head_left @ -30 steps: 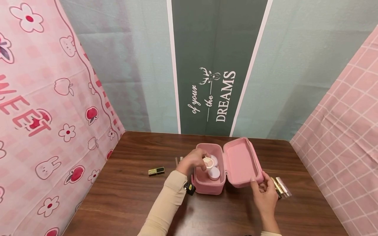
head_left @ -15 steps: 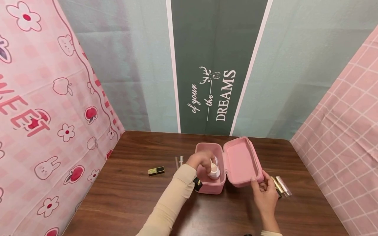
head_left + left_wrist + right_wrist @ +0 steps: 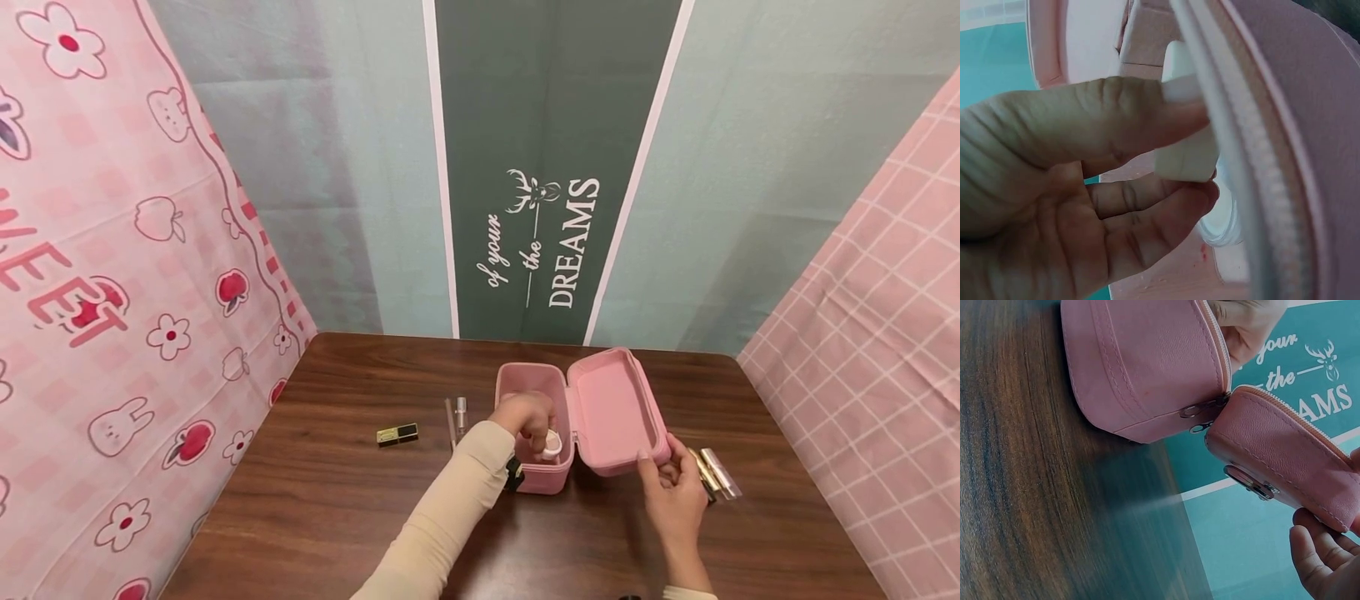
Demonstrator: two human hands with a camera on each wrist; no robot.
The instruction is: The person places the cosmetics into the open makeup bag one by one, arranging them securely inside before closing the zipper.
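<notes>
A pink zippered makeup case stands on the table with its lid swung out to the right. My left hand reaches down into the case. Between thumb and fingers it pinches a round cream compact, tipped on edge in the left wrist view. Beyond the fingertips, a clear-rimmed jar lies in the case, partly hidden by the zipper edge. My right hand grips the lid's near right corner, thumb on the inside, fingers behind.
On the wooden table, a gold-and-black lipstick lies to the left. A thin pencil-like stick and a silver-capped tube lie beside the case. Gold and clear tubes lie right of the lid. Fabric backdrops surround the table.
My left hand has moved right and lower into the case, carrying the compact, which was above the jars a second ago. The right hand has stayed on the lid.
</notes>
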